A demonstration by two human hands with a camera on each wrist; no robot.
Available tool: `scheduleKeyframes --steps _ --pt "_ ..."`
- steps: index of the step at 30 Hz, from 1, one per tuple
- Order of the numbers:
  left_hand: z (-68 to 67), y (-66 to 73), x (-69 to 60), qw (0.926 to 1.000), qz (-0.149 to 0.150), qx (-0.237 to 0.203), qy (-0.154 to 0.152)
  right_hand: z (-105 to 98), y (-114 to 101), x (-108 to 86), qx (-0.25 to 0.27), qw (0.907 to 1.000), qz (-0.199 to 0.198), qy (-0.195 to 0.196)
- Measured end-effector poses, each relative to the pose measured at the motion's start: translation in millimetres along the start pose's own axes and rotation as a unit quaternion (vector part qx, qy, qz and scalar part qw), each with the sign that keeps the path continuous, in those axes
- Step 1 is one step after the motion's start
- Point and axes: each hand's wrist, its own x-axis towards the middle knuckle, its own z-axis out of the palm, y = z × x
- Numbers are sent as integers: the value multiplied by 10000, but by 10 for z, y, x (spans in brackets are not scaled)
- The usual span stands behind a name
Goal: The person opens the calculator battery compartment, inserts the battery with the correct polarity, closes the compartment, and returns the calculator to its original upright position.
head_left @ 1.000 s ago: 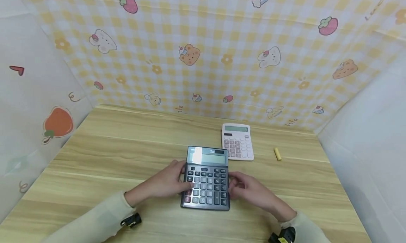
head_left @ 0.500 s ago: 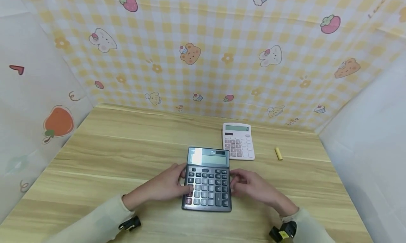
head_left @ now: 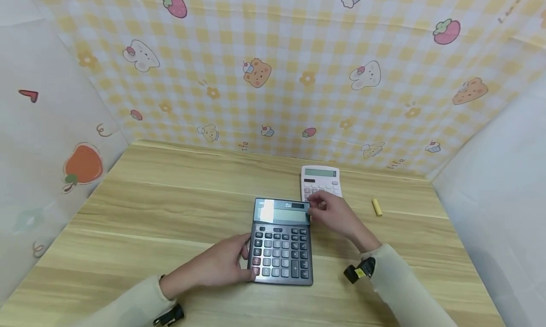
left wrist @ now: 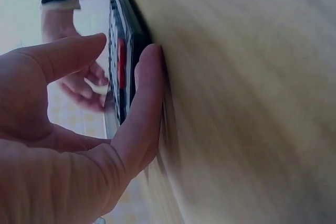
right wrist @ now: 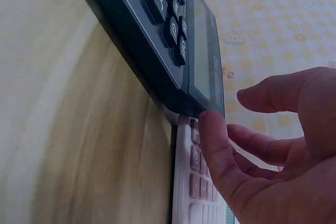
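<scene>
A dark desk calculator (head_left: 277, 244) lies in the middle of the wooden table. My left hand (head_left: 223, 263) is at its lower left edge; the thumb overlaps the corner near the red keys, and a finger lies along the side. In the left wrist view, the thumb and a finger of the left hand (left wrist: 79, 124) straddle the calculator's edge. At the upper right corner, my right hand (head_left: 334, 215) touches the case with one fingertip, its other digits spread apart. Behind that hand, partly covered, is a pale pink calculator (head_left: 321, 174) showing 0.
A short yellow stick (head_left: 377, 207) lies right of the pink calculator on the wooden table (head_left: 179, 189). A yellow checked cloth (head_left: 281, 99) with cartoon prints closes off the back. White cloths (head_left: 490, 166) hang at both sides.
My right hand has moved up along the dark calculator from its middle right side to the upper right corner. My left hand has slid down its left edge toward the lower corner.
</scene>
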Motion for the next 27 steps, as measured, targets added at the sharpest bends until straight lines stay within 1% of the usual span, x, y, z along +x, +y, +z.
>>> scheduleKeyframes --steps 4,7,10,14,19,23,27 --pt "59 -8 -40 9999 -25 133 104 25 -29 122 -234 9997 -75 39" --pt "96 -3 -52 9990 -82 387 226 36 -39 180 -286 9996 -63 -47" --pt "121 7 -44 9972 -152 667 307 45 -31 223 -356 9991 -142 -183" --pt "129 20 -23 9952 -212 909 309 58 -6 271 -521 9976 -337 -312" --pt "127 31 2 9943 -256 1007 255 71 23 315 -667 9959 -451 -415" --pt "127 35 10 9938 -281 1049 241 60 31 320 -549 9963 -424 -508" --pt "124 35 7 9928 -253 1135 273 2 30 287 -35 9970 -325 -695"
